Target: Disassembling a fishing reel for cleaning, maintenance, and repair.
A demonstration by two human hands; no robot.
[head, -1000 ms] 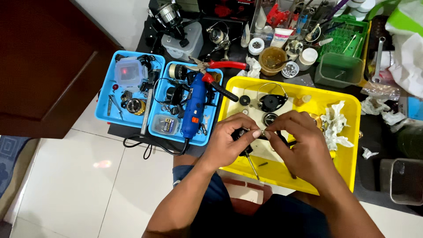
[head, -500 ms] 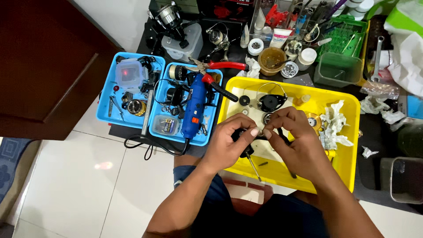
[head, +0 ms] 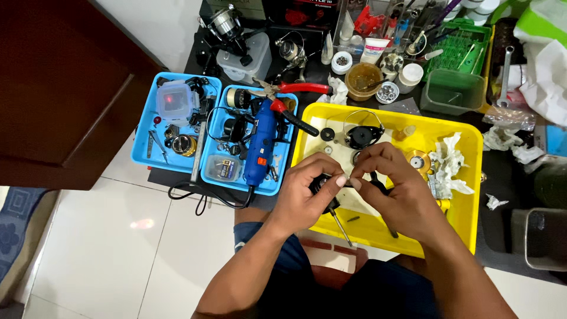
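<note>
Over the near half of the yellow tray, my left hand grips a small black part while my right hand pinches something tiny against it. A screwdriver lies beneath. Far left, a blue power tool rests in a blue tray.

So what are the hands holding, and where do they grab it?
The left hand grips a small black part around its body, over the yellow tray. The right hand pinches at its tip; what sits between those fingertips is too small to tell.
</note>
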